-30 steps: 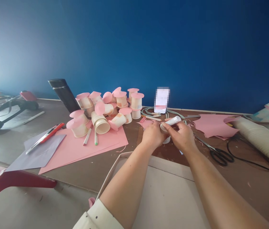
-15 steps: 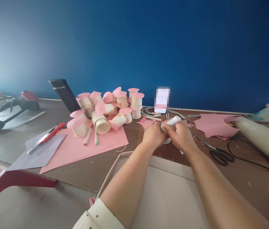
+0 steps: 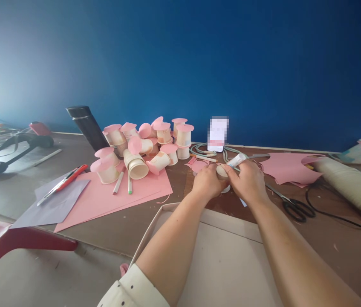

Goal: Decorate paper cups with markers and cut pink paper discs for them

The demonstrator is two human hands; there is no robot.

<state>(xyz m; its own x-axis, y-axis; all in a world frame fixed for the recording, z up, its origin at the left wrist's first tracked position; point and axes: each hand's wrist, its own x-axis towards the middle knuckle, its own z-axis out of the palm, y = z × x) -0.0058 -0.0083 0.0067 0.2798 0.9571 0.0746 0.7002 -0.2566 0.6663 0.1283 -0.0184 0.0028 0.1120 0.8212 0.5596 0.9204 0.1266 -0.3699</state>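
Paper cup [image 3: 221,172] sits low over the brown table [image 3: 321,251], between the two hands and partly hidden by them, with its pale lower rim showing beneath. The left hand [image 3: 210,180] is closed around the cup's side; most of its fingers are out of sight. The right hand [image 3: 249,181] has its thumb and fingers clamped on a white tube [image 3: 236,160], which tilts up to the right just above the cup. Whether the tube's lower end touches the cup cannot be told.

Behind the hands a phone [image 3: 218,143] stands near the blue wall [image 3: 180,64], with pale cables [image 3: 201,149] coiled by its foot. To the left is a cluster of cups with pink discs [image 3: 163,135], some upright, some on their sides. Two markers [image 3: 118,182] lie in front of them on pink sheets [image 3: 103,204]. A red cutter [image 3: 67,179] rests on a purple-grey sheet [image 3: 63,204], and a black flask [image 3: 88,128] leans behind. To the right lie scissors [image 3: 298,209], a cut pink sheet [image 3: 284,168] and a long stack of cups [image 3: 349,183] on its side. Both forearms cross above a shallow cardboard box [image 3: 228,260].
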